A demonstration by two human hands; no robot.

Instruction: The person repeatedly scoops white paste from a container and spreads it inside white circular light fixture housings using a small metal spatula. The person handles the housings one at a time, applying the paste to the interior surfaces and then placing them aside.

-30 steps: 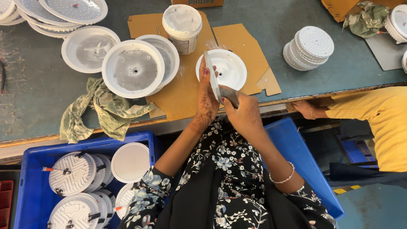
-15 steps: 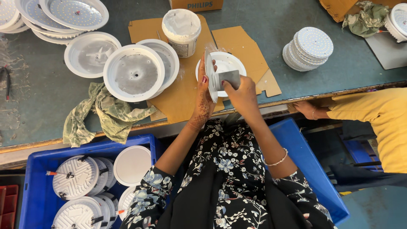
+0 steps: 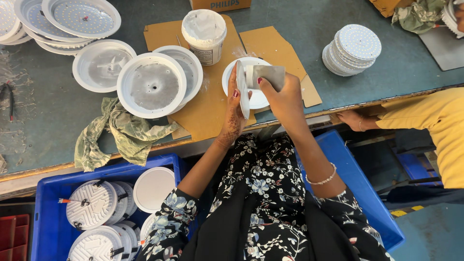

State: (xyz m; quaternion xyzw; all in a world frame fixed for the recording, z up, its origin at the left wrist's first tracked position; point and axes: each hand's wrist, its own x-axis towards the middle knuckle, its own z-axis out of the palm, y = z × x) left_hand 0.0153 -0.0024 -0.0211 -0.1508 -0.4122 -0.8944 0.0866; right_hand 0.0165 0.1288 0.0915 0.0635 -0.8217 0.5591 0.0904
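**Disc held on edge at the bench front**

At the lower left of the frame, a blue crate (image 3: 48, 203) holds white round fittings. Mid-frame, the left hand (image 3: 234, 113) grips a white disc (image 3: 241, 89) on edge; the right hand (image 3: 285, 94) clasps a grey pad (image 3: 266, 76) beside it. Beyond, a white tub (image 3: 205, 30) stands on cardboard (image 3: 212, 104).

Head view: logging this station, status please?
Left hand holds white disc on edge. Right hand presses grey pad against it. White tub stands behind, apart.
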